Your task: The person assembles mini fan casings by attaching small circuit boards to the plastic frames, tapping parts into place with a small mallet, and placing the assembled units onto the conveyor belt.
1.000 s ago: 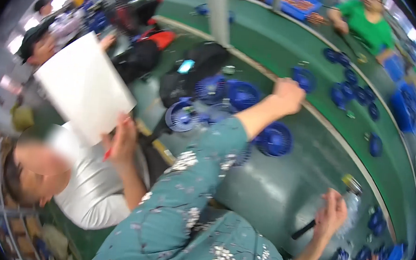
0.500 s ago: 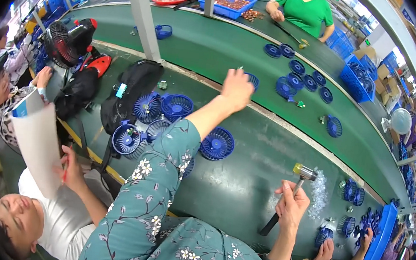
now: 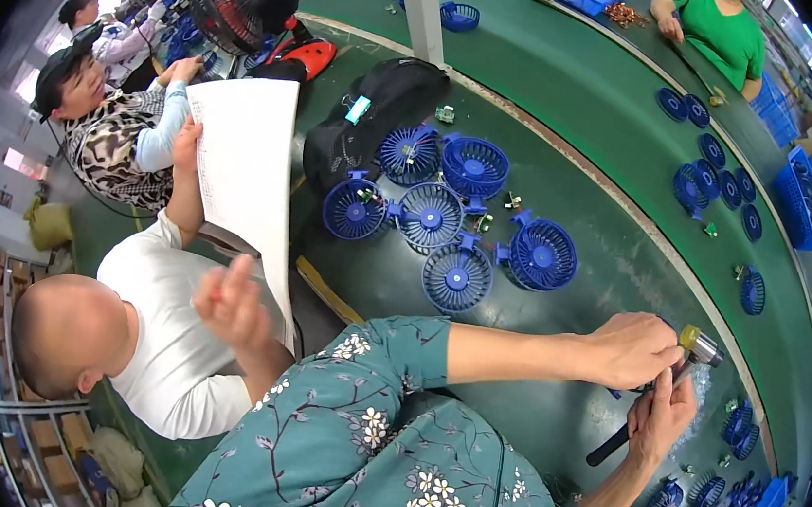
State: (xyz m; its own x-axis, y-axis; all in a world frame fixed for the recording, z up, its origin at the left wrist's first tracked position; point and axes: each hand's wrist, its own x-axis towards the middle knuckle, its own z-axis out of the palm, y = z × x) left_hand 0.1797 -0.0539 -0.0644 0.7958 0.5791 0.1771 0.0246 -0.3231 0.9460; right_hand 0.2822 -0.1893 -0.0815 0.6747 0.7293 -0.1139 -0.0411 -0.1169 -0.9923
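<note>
Workshop interior: a dark green tabletop (image 3: 609, 273) borders a curved green conveyor belt (image 3: 559, 83). Positions below are referenced to the hammer.

Principal item: one hammer (image 3: 703, 349), yellow-faced metal head, dark grip, held above the tabletop with its head toward the belt. Right hand (image 3: 662, 415): fingers wrapped round the handle, the end of the grip projecting below. Left hand (image 3: 633, 354): fingers bent inward, just beside the hammer's head; contact not confirmed, and whether it encloses anything cannot be told.

Handling assessment: weight probably sits in the head; handle judged stiff. The yellow face looks smooth and may slip under the fingers; the dark grip is the sound place to take hold.

Adjacent: small clear plastic pieces (image 3: 701, 388) lie just right of the hammer. Left of the hammer, blue fan housings (image 3: 473, 167) stand in a group, judged light and rigid, with thin ribs that could crack; best held by the outer rim. Small circuit boards (image 3: 446, 115) lie among them, likely fragile, to be taken by the edges.

Farther left of the hammer: a black bag (image 3: 370, 118), a black-and-red electric fan (image 3: 229, 12), and a co-worker in a white shirt (image 3: 175, 319) beside a large white sheet (image 3: 251, 141). Beyond the hammer, round blue grilles (image 3: 711, 151) rest on the belt.
</note>
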